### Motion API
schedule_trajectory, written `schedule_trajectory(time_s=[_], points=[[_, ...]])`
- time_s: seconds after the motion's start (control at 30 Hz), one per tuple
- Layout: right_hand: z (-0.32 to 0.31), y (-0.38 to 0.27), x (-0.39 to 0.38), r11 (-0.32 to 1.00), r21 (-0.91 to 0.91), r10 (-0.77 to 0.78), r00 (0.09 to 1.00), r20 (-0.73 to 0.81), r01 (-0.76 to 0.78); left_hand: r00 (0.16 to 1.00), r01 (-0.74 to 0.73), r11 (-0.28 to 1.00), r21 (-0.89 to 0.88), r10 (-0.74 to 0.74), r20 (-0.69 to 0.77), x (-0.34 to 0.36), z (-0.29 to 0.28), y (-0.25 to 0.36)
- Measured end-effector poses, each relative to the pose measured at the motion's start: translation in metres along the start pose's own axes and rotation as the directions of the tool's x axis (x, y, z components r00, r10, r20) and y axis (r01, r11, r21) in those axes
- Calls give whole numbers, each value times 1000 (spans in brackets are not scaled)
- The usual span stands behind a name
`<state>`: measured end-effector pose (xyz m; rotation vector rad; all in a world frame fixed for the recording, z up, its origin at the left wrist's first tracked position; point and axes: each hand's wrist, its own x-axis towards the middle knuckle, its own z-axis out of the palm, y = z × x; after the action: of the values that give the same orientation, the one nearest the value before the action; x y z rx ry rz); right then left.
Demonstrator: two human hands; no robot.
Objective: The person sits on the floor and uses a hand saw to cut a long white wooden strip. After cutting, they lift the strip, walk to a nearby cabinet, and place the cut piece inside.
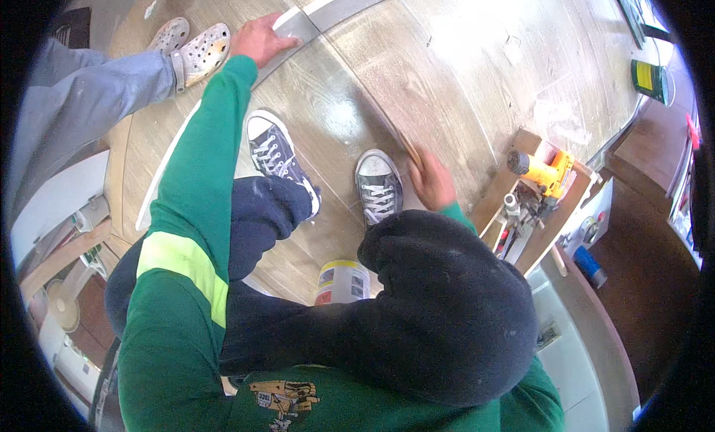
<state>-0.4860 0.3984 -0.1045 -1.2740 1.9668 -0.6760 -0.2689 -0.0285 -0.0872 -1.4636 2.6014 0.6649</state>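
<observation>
Left hand point(262, 41), thumb spread wide, rests on the diagonal strip point(307, 31), ahead-left of the right hand point(433, 177) gripping a stick point(410, 150).

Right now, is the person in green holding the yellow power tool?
No, the yellow power tool lies off to the right, apart from the left hand and right hand.

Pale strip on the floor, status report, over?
Left hand touching the strip. Right hand gripping a brown-handled tool, its thin length crossing the strip. Nearby: another person's clogs.
</observation>
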Motion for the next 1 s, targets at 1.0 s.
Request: schedule_trajectory(time_s=[1.0], points=[[-24,-38,-244,706,547,607,783,-140,-450,683,54,890,453,-364,633,-80,-3,-232]])
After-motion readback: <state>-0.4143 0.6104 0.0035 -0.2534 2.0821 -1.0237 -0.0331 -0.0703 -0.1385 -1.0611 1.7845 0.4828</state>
